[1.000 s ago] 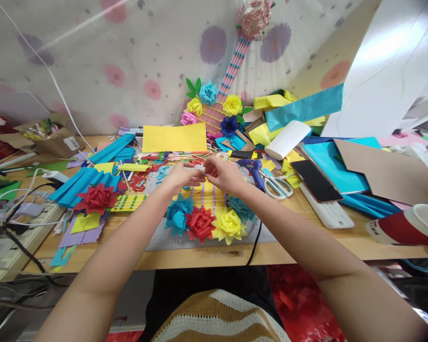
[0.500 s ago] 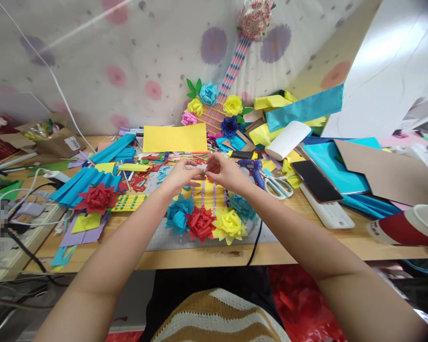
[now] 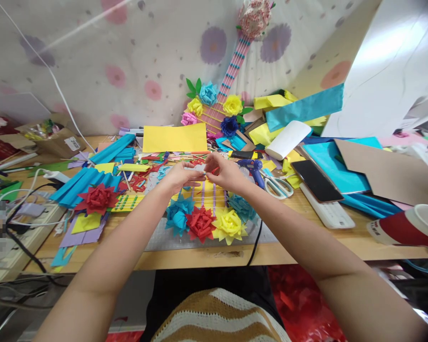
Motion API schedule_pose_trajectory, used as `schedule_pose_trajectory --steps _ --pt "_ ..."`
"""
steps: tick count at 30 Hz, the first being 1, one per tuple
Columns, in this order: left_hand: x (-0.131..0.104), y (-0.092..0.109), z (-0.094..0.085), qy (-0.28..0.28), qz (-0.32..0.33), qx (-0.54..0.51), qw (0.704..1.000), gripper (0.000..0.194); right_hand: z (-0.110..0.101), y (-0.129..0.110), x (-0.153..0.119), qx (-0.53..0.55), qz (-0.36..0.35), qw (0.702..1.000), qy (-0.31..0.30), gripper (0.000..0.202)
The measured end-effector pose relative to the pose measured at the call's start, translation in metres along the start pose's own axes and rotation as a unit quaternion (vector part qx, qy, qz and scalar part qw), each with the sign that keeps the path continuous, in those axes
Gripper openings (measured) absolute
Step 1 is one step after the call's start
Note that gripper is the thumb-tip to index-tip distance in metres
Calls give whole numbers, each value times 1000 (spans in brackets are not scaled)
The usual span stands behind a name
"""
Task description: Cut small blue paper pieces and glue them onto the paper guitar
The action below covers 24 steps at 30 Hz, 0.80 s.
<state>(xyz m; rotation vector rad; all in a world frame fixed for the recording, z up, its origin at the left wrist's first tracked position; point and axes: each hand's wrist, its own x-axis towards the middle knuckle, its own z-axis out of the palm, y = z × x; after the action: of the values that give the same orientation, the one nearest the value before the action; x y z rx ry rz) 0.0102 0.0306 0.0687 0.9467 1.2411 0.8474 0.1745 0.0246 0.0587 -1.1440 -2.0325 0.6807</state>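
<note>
One broad wooden table [image 3: 271, 251], with the bare left hand [image 3: 184, 177] and bare right hand [image 3: 223, 173] close together above it.
Up beyond the grip leans a pink guitar-shaped craft [image 3: 231, 71] with blue bands and paper flowers; right below the fingers lies the yellow guitar-shaped craft [image 3: 209, 193] with purple strips, its neck reaching out past the left hand's side. Both hands hover with fingers curled, thumbs toward the fingertips; whether they pinch something tiny or are empty, I can't tell! On the near side of the grip sit a blue paper flower [image 3: 179, 216], a red paper flower [image 3: 200, 223] and a yellow paper flower [image 3: 230, 224]. Just right of the right hand, it's a dark-blue glue gun [image 3: 254, 171], then white-handled scissors [image 3: 278, 186].
</note>
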Motion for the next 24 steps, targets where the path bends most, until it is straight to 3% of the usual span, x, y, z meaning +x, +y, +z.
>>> schedule_pose_trajectory --steps 6,13,18,24 --pt "1 -4 -2 -4 9 1 1000 43 -4 3 -4 40 16 999 -11 30" --pt "2 -4 -4 -36 -40 -65 996 38 -3 5 -8 81 7 997 -8 30" --pt "5 -6 -1 -16 0 -90 996 35 -2 4 -9 103 14 994 16 27" --pt "7 -9 -3 -34 12 -89 995 33 2 17 -10 121 27 992 35 23"
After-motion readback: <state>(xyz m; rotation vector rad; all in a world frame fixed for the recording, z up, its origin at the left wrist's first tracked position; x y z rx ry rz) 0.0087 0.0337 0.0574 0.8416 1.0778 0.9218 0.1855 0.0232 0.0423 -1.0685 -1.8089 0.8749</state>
